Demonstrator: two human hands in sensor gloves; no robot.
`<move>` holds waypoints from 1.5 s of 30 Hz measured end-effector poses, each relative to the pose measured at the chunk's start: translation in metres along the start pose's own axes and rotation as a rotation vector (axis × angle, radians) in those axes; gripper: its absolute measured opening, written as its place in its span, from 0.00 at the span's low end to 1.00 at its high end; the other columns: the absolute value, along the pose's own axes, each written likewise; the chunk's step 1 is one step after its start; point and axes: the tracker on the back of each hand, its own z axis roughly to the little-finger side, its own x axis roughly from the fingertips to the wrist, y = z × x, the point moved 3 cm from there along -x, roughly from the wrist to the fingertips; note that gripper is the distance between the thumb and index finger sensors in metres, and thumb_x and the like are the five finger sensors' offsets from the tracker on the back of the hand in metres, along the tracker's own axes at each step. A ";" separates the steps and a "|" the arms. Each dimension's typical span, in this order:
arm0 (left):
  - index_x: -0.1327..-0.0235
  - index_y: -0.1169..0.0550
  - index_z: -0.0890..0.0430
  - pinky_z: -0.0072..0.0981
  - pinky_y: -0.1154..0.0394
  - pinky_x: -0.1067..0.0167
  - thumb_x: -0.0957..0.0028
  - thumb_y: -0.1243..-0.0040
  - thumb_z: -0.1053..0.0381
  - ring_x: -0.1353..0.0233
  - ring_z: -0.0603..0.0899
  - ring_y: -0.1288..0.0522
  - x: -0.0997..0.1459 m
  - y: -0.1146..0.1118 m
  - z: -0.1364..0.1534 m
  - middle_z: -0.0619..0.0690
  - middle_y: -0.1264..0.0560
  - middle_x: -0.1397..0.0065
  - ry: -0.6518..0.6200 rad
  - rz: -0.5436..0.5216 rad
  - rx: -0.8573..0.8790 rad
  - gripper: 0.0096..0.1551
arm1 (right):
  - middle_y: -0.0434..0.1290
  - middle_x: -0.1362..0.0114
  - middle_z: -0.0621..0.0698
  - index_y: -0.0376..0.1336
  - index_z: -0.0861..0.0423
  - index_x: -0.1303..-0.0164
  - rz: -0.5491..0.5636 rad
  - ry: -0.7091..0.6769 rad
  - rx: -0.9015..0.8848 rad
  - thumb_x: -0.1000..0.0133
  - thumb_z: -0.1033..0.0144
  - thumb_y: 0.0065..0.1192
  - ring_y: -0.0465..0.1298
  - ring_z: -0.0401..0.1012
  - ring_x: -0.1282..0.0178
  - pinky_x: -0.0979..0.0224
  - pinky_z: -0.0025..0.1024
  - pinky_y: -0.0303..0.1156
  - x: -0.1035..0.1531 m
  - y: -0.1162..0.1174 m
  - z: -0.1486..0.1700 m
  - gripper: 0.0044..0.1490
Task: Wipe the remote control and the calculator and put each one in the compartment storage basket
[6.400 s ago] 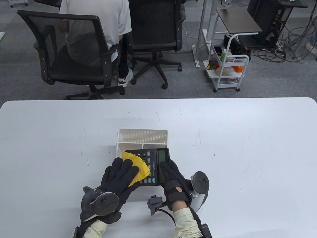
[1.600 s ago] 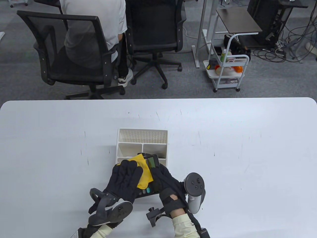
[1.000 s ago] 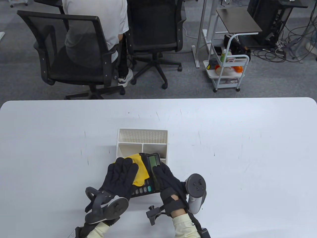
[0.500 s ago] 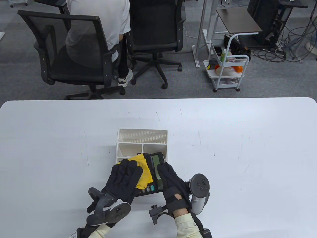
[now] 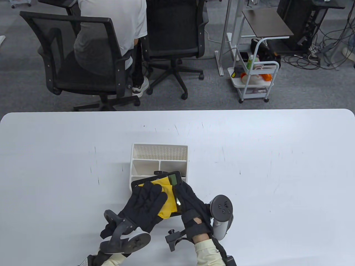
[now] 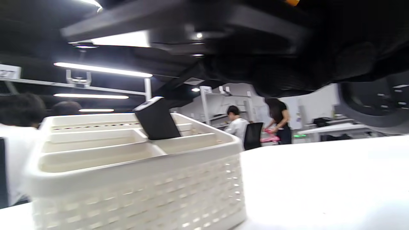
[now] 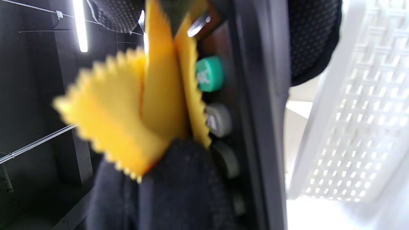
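My right hand [image 5: 186, 195] grips the right end of the black calculator [image 5: 172, 178] and holds it tilted over the front edge of the white compartment basket [image 5: 159, 146]. With flat fingers, my left hand [image 5: 147, 195] presses the yellow cloth [image 5: 168, 194] onto the keys. In the right wrist view the cloth [image 7: 127, 111] hangs folded beside the green and grey keys of the calculator [image 7: 252, 95]. In the left wrist view the black remote control [image 6: 156, 121] stands leaning in a back compartment of the basket [image 6: 127, 179].
The basket's perforated wall [image 7: 351, 111] lies close to the right of the calculator. The white table [image 5: 263, 166] stretches wide on both sides. Beyond its far edge are office chairs [image 5: 83, 55] with a seated person and a small white cart [image 5: 255, 80].
My left hand has slid the cloth right and toward me across the keys. The calculator has swung, so its left end now shows beyond my left fingertips. The basket has not moved.
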 end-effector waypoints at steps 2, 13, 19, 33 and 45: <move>0.21 0.41 0.51 0.59 0.42 0.24 0.41 0.59 0.43 0.17 0.67 0.45 0.001 0.001 0.009 0.55 0.44 0.17 0.061 -0.002 -0.004 0.34 | 0.73 0.31 0.68 0.57 0.72 0.22 0.036 -0.002 -0.042 0.33 0.53 0.50 0.81 0.55 0.44 0.44 0.51 0.79 0.001 -0.004 0.000 0.41; 0.21 0.43 0.50 0.59 0.44 0.23 0.42 0.62 0.42 0.16 0.66 0.47 0.000 -0.007 -0.015 0.54 0.47 0.16 -0.091 0.020 0.013 0.35 | 0.68 0.26 0.70 0.51 0.73 0.19 0.050 -0.012 -0.081 0.32 0.55 0.47 0.78 0.57 0.38 0.39 0.53 0.76 0.003 0.001 0.004 0.42; 0.20 0.45 0.49 0.59 0.45 0.23 0.45 0.58 0.34 0.16 0.66 0.48 0.001 -0.003 -0.011 0.54 0.48 0.15 -0.069 -0.005 -0.025 0.41 | 0.71 0.29 0.69 0.54 0.73 0.20 0.027 -0.020 -0.041 0.32 0.53 0.49 0.80 0.56 0.42 0.43 0.51 0.78 0.003 0.001 -0.002 0.42; 0.22 0.41 0.47 0.57 0.41 0.24 0.42 0.57 0.42 0.17 0.63 0.44 0.000 -0.002 -0.021 0.51 0.43 0.17 -0.099 -0.003 -0.026 0.33 | 0.67 0.26 0.69 0.51 0.72 0.19 0.159 -0.001 -0.159 0.32 0.54 0.46 0.78 0.56 0.38 0.40 0.52 0.77 0.005 -0.017 0.002 0.42; 0.21 0.41 0.49 0.58 0.42 0.24 0.41 0.59 0.43 0.17 0.65 0.45 0.003 0.001 0.013 0.53 0.44 0.16 0.072 0.001 0.069 0.34 | 0.74 0.32 0.68 0.58 0.72 0.22 0.118 -0.021 -0.010 0.33 0.52 0.50 0.82 0.54 0.45 0.46 0.49 0.80 0.006 -0.011 -0.009 0.41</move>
